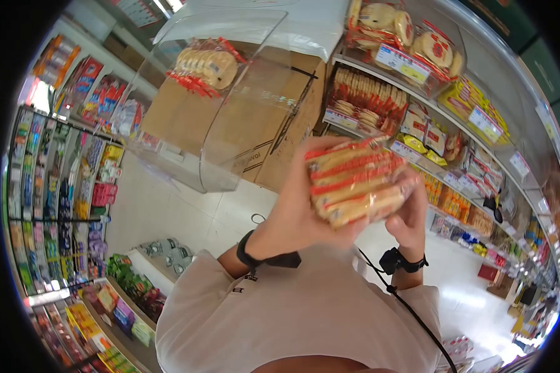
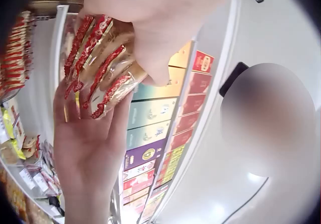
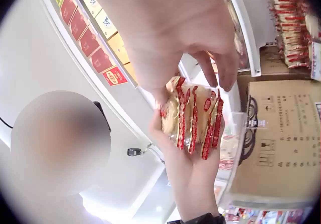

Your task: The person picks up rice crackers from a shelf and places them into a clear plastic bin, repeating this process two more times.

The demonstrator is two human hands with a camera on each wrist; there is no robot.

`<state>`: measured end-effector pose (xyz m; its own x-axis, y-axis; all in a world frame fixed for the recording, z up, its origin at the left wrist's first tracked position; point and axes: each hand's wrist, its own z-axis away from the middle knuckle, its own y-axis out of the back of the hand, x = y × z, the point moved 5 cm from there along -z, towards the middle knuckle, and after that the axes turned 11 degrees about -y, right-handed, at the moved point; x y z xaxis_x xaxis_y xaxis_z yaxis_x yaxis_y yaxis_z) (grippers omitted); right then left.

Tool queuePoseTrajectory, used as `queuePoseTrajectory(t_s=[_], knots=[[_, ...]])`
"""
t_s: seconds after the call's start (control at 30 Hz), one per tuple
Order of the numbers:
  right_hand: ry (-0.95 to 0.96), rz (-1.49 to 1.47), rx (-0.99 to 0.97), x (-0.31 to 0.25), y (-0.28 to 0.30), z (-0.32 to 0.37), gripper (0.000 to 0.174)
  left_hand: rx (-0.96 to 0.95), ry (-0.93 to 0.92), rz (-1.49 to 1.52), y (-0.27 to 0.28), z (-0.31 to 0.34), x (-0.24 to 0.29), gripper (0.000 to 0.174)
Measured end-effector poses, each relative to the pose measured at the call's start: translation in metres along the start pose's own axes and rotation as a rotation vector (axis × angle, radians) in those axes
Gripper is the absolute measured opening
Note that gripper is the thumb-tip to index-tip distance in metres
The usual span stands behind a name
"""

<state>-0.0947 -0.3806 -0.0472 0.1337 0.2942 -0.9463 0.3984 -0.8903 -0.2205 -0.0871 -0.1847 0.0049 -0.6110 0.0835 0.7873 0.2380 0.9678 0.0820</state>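
Observation:
Both hands hold a short stack of wrapped round biscuits (image 1: pixel 358 180), in clear wrappers with red printed edges, in front of the chest. My left hand (image 1: pixel 292 214) grips the stack from the left and below; in the right wrist view its palm lies under the packs (image 3: pixel 193 116) with the thumb bent at their side. Around the other end is my right hand (image 1: pixel 410 217), its thumb on the near side. From the left wrist, the right hand's fingers pass partly hidden behind the packs (image 2: pixel 98 66).
A clear plastic bin (image 1: pixel 202 149) on a cardboard box (image 1: pixel 270 130) holds a row of similar biscuits (image 1: pixel 208 65). Shelves at right carry more biscuit packs (image 1: pixel 370 93) with price tags (image 1: pixel 404 62). A black cable (image 1: pixel 410 311) hangs by the right arm. Goods racks (image 1: pixel 62 193) stand left.

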Motion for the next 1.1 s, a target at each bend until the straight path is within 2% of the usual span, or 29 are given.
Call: queuePoseTrajectory(t_s=[0.03, 0.1, 0.13, 0.23, 0.27, 0.37, 0.4, 0.47, 0.53, 0.63, 0.7, 0.73, 0.8, 0.87, 0.97, 1.07, 1.1], knots=[[0.01, -0.004, -0.046, -0.008, -0.002, -0.004, 0.096, -0.014, -0.045, -0.041, 0.005, 0.001, 0.011, 0.093], [0.049, -0.023, -0.128, -0.02, -0.012, -0.015, 0.101, -0.047, -0.124, -0.127, 0.011, 0.003, 0.032, 0.097], [-0.021, 0.008, -0.163, -0.018, -0.013, -0.018, 0.109, -0.047, -0.131, -0.187, 0.013, 0.005, 0.039, 0.101], [-0.072, 0.01, -0.274, -0.024, -0.025, -0.038, 0.107, 0.128, 0.034, -0.028, 0.017, 0.023, 0.037, 0.103], [-0.075, 0.016, -0.304, -0.023, -0.029, -0.043, 0.103, 0.146, 0.04, -0.121, 0.022, 0.023, 0.039, 0.101], [0.151, 0.307, -0.465, -0.036, -0.04, -0.055, 0.094, 0.045, 0.025, -0.26, 0.036, 0.023, 0.047, 0.096], [0.112, 0.309, -0.441, -0.038, -0.044, -0.055, 0.087, 0.036, 0.019, -0.247, 0.039, 0.024, 0.049, 0.094], [0.13, 0.262, -0.434, -0.039, -0.055, -0.049, 0.088, 0.004, 0.0, -0.207, 0.045, 0.025, 0.054, 0.091], [0.104, 0.307, -0.422, -0.043, -0.067, -0.043, 0.089, -0.096, -0.085, -0.426, 0.049, 0.013, 0.075, 0.089], [0.079, 0.33, -0.367, -0.043, -0.084, -0.034, 0.092, -0.192, -0.126, -0.333, 0.068, 0.014, 0.073, 0.091], [0.047, 0.329, -0.312, -0.04, -0.095, -0.028, 0.093, -0.273, -0.119, -0.151, 0.086, 0.015, 0.063, 0.096], [0.043, 0.339, -0.267, -0.035, -0.104, -0.025, 0.093, -0.319, -0.123, -0.065, 0.095, 0.016, 0.058, 0.105], [0.062, 0.397, -0.165, -0.027, -0.128, -0.023, 0.089, -0.457, -0.11, 0.006, 0.118, 0.013, 0.051, 0.11], [0.129, 0.333, -0.113, -0.015, -0.156, -0.021, 0.086, -0.617, -0.126, 0.045, 0.139, 0.013, 0.053, 0.117], [0.092, 0.262, -0.049, -0.014, -0.187, -0.018, 0.08, -0.632, -0.169, 0.109, 0.162, 0.007, 0.062, 0.081], [0.151, 0.158, 0.075, -0.002, -0.201, -0.008, 0.085, -0.596, -0.183, 0.242, 0.169, 0.0, 0.066, 0.085], [0.172, 0.162, 0.129, -0.006, -0.208, -0.011, 0.088, -0.601, -0.176, 0.234, 0.173, 0.0, 0.068, 0.095]])
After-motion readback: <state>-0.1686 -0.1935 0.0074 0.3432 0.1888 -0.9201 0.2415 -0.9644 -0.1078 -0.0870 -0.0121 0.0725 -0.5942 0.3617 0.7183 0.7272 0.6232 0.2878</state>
